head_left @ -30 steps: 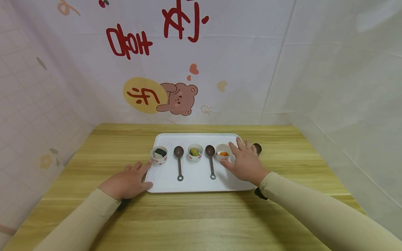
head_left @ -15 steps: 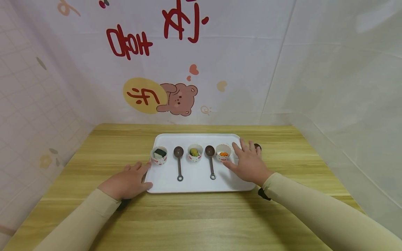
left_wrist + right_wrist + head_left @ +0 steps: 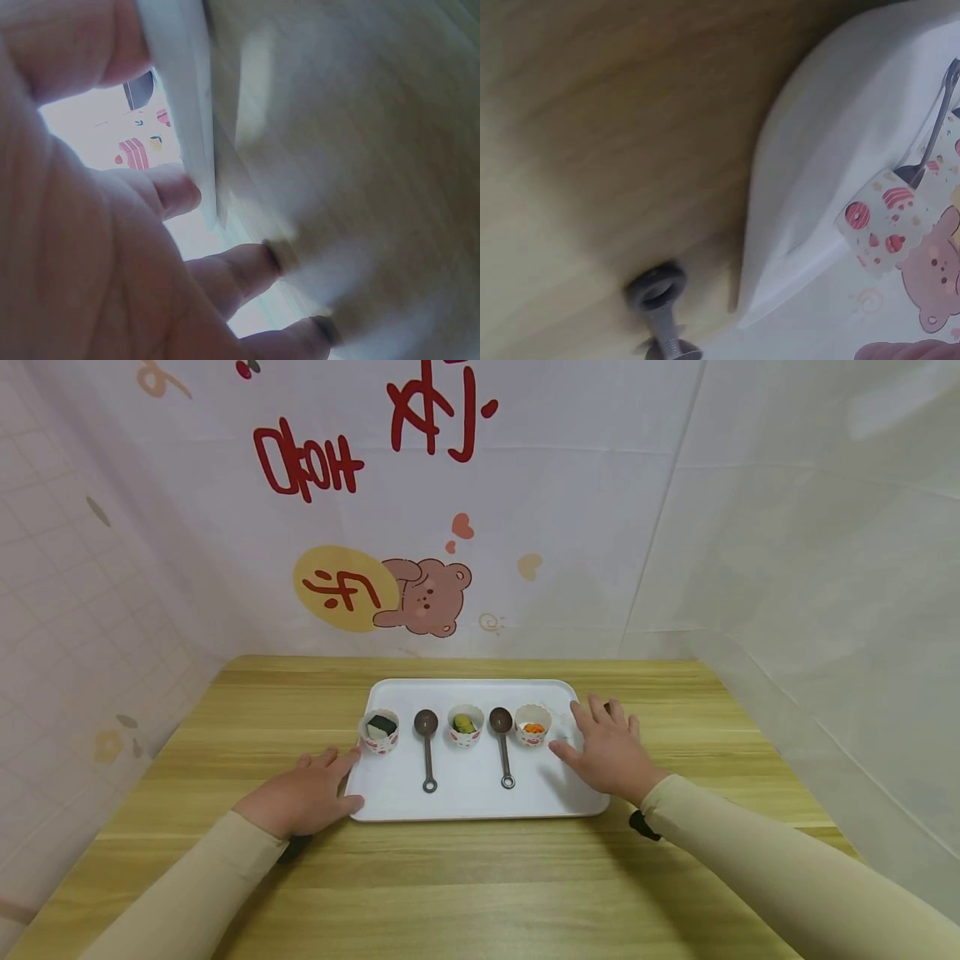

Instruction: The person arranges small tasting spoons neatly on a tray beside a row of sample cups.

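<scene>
A white tray [image 3: 468,802] lies on the wooden table, bearing a row of paper cups and brown long-handled scoops. My left hand [image 3: 303,795] rests at its left rim, thumb and fingers spread along the edge. In the left wrist view the fingertips [image 3: 180,191] lie right at the rim. My right hand [image 3: 613,753], fingers spread, is over the tray's right edge and holds nothing. Beyond it a third scoop lies on the table, mostly hidden; its ring-ended handle [image 3: 664,307] shows in the right wrist view.
From left to right stand a cup [image 3: 380,742] with a rice ball, a scoop [image 3: 427,747], a cup [image 3: 466,737] with green pieces, another scoop [image 3: 505,747] and a cup [image 3: 533,736] with orange pieces. A printed cloth [image 3: 570,527] hangs behind the table.
My right hand has moved right, away from the cup with orange pieces, and now covers most of the scoop beside the tray. The left hand has stayed at the tray's edge.
</scene>
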Demonstrator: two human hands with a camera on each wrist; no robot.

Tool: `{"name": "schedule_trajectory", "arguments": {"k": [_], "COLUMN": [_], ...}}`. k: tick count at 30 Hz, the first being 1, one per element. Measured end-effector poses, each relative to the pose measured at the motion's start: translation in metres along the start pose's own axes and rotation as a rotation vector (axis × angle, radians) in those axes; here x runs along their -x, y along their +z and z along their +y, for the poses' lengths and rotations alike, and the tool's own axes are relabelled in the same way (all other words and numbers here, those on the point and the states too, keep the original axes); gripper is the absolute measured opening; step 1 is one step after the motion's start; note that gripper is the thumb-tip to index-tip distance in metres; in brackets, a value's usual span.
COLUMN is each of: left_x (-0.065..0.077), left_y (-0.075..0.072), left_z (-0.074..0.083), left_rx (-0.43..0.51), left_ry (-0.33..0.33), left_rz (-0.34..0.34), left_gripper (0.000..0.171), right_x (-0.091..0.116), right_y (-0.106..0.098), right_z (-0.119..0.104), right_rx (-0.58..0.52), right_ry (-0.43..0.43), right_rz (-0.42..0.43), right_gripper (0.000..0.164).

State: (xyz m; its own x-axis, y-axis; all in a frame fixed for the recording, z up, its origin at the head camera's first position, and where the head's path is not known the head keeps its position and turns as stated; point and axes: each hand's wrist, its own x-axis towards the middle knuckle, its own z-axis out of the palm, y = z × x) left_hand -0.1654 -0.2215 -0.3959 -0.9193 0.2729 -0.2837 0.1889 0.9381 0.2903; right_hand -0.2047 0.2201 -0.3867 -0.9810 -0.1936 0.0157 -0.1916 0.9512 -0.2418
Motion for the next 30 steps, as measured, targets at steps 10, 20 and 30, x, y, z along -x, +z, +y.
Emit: {"name": "schedule_trajectory", "arguments": {"k": [10, 20, 30], "left_x": [0.001, 0.001, 0.001], "left_y": [-0.001, -0.002, -0.002], "left_z": [0.001, 0.002, 0.002], "left_rx": [0.001, -0.006, -0.007], "left_ry": [0.000, 0.005, -0.002], "left_rz": [-0.005, 0.002, 0.003], "left_gripper": [0.081, 0.081, 0.081], "right_x": [0.003, 0.007, 0.010], "right_y": [-0.003, -0.006, -0.001], "right_z": [0.016, 0.029, 0.042], "right_rx": [0.015, 0.035, 0.045], "right_ry": [0.023, 0.038, 0.056], "right_rz": [-0.005, -0.014, -0.057], "right_gripper": [0.071, 0.067, 0.065]}}
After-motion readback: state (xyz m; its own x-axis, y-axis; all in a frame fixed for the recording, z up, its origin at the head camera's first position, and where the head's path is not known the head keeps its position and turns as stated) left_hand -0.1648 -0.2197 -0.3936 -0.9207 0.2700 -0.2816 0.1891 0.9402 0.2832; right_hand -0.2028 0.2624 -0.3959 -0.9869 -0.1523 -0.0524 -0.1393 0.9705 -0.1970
